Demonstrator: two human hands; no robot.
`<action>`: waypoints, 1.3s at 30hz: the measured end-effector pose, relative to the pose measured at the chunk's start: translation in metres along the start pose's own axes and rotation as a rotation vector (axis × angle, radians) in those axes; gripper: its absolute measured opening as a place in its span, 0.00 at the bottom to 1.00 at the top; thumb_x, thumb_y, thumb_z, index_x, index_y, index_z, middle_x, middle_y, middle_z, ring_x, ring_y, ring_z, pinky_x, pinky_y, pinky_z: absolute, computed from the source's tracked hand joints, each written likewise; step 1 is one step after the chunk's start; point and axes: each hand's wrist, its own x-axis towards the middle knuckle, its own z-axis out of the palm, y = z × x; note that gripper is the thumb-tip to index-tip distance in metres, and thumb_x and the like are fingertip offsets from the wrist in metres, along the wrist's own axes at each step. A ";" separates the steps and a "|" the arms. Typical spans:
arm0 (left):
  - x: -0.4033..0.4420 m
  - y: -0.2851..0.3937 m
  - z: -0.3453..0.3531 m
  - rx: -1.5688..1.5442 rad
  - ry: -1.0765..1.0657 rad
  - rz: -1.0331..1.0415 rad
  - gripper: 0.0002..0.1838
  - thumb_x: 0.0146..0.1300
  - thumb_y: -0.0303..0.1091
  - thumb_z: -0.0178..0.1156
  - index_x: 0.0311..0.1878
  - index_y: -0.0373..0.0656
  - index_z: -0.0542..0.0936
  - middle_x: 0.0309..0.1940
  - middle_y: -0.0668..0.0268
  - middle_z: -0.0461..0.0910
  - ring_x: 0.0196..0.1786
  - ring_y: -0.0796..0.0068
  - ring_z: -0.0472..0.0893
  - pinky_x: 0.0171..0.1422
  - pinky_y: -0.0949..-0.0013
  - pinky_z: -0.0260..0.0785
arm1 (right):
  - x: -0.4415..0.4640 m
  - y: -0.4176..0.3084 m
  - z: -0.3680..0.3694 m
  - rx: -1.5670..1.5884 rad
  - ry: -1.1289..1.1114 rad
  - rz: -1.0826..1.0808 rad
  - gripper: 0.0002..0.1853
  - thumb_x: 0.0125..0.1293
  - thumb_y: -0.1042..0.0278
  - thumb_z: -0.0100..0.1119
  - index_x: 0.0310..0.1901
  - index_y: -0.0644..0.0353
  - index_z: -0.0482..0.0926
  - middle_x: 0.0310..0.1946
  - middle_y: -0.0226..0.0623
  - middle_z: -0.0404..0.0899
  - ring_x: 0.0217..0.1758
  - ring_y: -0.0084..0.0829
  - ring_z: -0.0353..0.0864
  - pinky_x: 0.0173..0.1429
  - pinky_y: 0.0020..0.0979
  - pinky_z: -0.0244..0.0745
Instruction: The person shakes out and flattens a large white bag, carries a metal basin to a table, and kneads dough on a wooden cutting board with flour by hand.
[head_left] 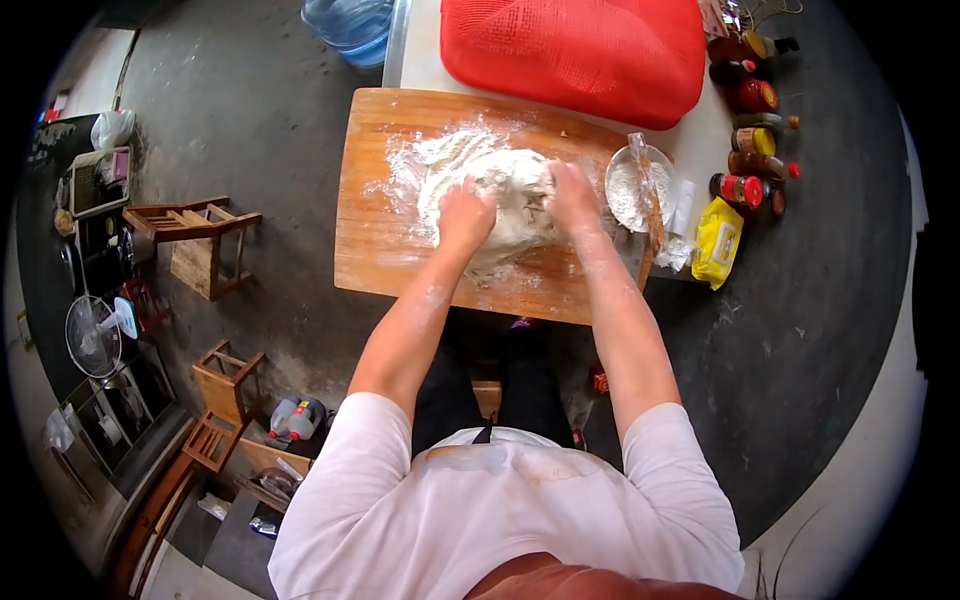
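A pale, floury mass of dough (522, 205) lies on a wooden board (380, 240), with loose white flour (440, 150) scattered around it, mostly towards the upper left. My left hand (466, 212) is on the left side of the dough, its fingers curled into the edge. On the right side my right hand (573, 198) grips the dough's edge, fingers bent inward. Both hands are dusted with flour, and the fingertips are partly hidden by dough. Right of my right hand stands a bowl of flour (628, 190) with a wooden rolling pin (648, 195) across it.
A red plastic basket (575, 55) sits beyond the board. Jars and bottles (752, 140) line the table's right side, near a yellow wipes packet (717, 243). Blue water jug (352, 25) stands at upper left; wooden stools (205, 240) are on the floor at left.
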 end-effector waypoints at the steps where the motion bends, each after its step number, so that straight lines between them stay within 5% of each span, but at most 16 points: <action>1: 0.006 -0.014 -0.002 -0.083 -0.077 -0.046 0.29 0.62 0.52 0.44 0.60 0.43 0.66 0.60 0.48 0.63 0.63 0.54 0.62 0.61 0.48 0.57 | 0.002 -0.028 -0.008 -0.129 -0.083 0.021 0.12 0.49 0.74 0.60 0.38 0.54 0.74 0.30 0.40 0.73 0.39 0.37 0.74 0.43 0.36 0.72; 4: 0.001 -0.009 -0.048 -0.234 -0.148 -0.205 0.28 0.63 0.52 0.42 0.55 0.39 0.72 0.55 0.47 0.69 0.60 0.53 0.66 0.62 0.56 0.57 | -0.008 -0.079 0.008 -0.219 -0.222 -0.123 0.08 0.47 0.71 0.63 0.32 0.54 0.76 0.30 0.36 0.74 0.40 0.31 0.73 0.40 0.34 0.71; 5: 0.006 -0.008 -0.054 -0.143 0.086 0.102 0.28 0.63 0.53 0.42 0.55 0.40 0.72 0.55 0.49 0.70 0.60 0.54 0.66 0.62 0.57 0.57 | -0.013 -0.091 0.019 -0.222 -0.299 -0.134 0.09 0.46 0.68 0.65 0.31 0.53 0.77 0.30 0.36 0.74 0.40 0.31 0.73 0.41 0.35 0.70; 6: 0.012 -0.006 -0.058 -0.048 0.321 0.408 0.28 0.63 0.53 0.42 0.55 0.40 0.72 0.55 0.51 0.70 0.60 0.56 0.67 0.63 0.58 0.56 | -0.026 -0.099 0.027 0.040 -0.144 -0.120 0.07 0.48 0.66 0.64 0.29 0.55 0.79 0.30 0.35 0.76 0.39 0.31 0.74 0.40 0.35 0.71; 7: 0.017 0.000 -0.058 0.013 0.196 0.484 0.23 0.64 0.50 0.42 0.53 0.46 0.75 0.53 0.57 0.74 0.61 0.62 0.66 0.66 0.59 0.53 | -0.039 -0.107 0.028 0.301 0.013 -0.101 0.06 0.49 0.65 0.64 0.28 0.56 0.80 0.30 0.35 0.77 0.39 0.31 0.76 0.39 0.36 0.71; 8: 0.018 -0.001 -0.052 0.011 0.193 0.484 0.23 0.64 0.50 0.42 0.53 0.46 0.75 0.53 0.57 0.74 0.61 0.62 0.66 0.66 0.59 0.53 | -0.045 -0.107 0.021 0.300 0.011 -0.099 0.06 0.49 0.65 0.64 0.28 0.56 0.80 0.30 0.35 0.77 0.39 0.31 0.76 0.39 0.36 0.71; 10: 0.022 -0.003 -0.040 0.112 -0.155 0.436 0.19 0.62 0.46 0.45 0.48 0.48 0.78 0.54 0.61 0.73 0.59 0.65 0.67 0.65 0.60 0.53 | -0.045 -0.106 -0.015 0.035 -0.085 -0.265 0.09 0.48 0.62 0.66 0.27 0.57 0.80 0.32 0.36 0.78 0.39 0.34 0.76 0.42 0.39 0.69; 11: 0.006 -0.008 -0.033 0.151 0.043 0.559 0.14 0.59 0.41 0.48 0.43 0.51 0.80 0.51 0.63 0.74 0.57 0.62 0.68 0.63 0.58 0.53 | -0.050 -0.100 -0.025 0.093 -0.092 -0.053 0.23 0.43 0.58 0.69 0.42 0.56 0.78 0.43 0.42 0.75 0.48 0.40 0.72 0.52 0.41 0.64; 12: -0.004 -0.012 -0.025 0.150 0.037 0.558 0.14 0.59 0.41 0.48 0.43 0.51 0.80 0.51 0.63 0.74 0.57 0.62 0.68 0.63 0.58 0.53 | -0.051 -0.090 -0.016 0.094 -0.097 -0.049 0.23 0.43 0.58 0.69 0.42 0.56 0.78 0.43 0.42 0.75 0.48 0.40 0.72 0.52 0.41 0.64; 15: -0.013 -0.027 0.005 0.030 0.411 0.610 0.14 0.55 0.38 0.53 0.44 0.54 0.79 0.51 0.66 0.74 0.58 0.58 0.67 0.62 0.50 0.50 | -0.061 -0.041 0.061 0.139 0.058 -0.135 0.47 0.39 0.61 0.70 0.62 0.52 0.55 0.60 0.46 0.55 0.63 0.47 0.53 0.63 0.44 0.52; 23: 0.055 0.004 0.026 0.234 0.457 0.512 0.17 0.52 0.43 0.55 0.47 0.60 0.78 0.53 0.69 0.72 0.57 0.63 0.67 0.63 0.46 0.45 | -0.003 -0.022 0.066 0.105 -0.096 0.171 0.37 0.44 0.78 0.57 0.60 0.53 0.58 0.58 0.46 0.56 0.61 0.49 0.55 0.64 0.44 0.52; 26: 0.074 0.012 0.027 0.274 0.479 0.497 0.19 0.48 0.47 0.56 0.45 0.56 0.79 0.51 0.66 0.74 0.55 0.61 0.69 0.61 0.40 0.45 | 0.012 -0.006 0.081 0.081 -0.092 0.203 0.35 0.46 0.76 0.58 0.59 0.52 0.58 0.57 0.47 0.57 0.61 0.50 0.55 0.64 0.44 0.53; 34: 0.099 0.036 0.015 0.204 0.581 0.505 0.10 0.49 0.44 0.55 0.33 0.55 0.81 0.42 0.73 0.78 0.52 0.68 0.72 0.64 0.47 0.46 | 0.043 -0.006 0.056 0.128 -0.058 0.278 0.31 0.47 0.68 0.63 0.55 0.56 0.65 0.50 0.49 0.65 0.53 0.48 0.67 0.56 0.42 0.66; 38: 0.084 0.054 -0.014 0.253 0.412 0.389 0.16 0.55 0.47 0.47 0.37 0.52 0.81 0.44 0.70 0.78 0.54 0.67 0.71 0.62 0.48 0.50 | 0.032 -0.031 0.011 0.302 -0.182 0.324 0.29 0.45 0.61 0.68 0.50 0.56 0.69 0.49 0.44 0.68 0.50 0.43 0.71 0.57 0.40 0.66; 39: 0.080 0.068 -0.041 0.299 0.124 0.224 0.18 0.56 0.47 0.46 0.37 0.50 0.82 0.43 0.68 0.78 0.54 0.66 0.71 0.61 0.50 0.52 | 0.024 -0.037 0.003 0.391 -0.348 0.204 0.27 0.46 0.60 0.67 0.49 0.56 0.70 0.46 0.43 0.70 0.50 0.40 0.71 0.56 0.40 0.67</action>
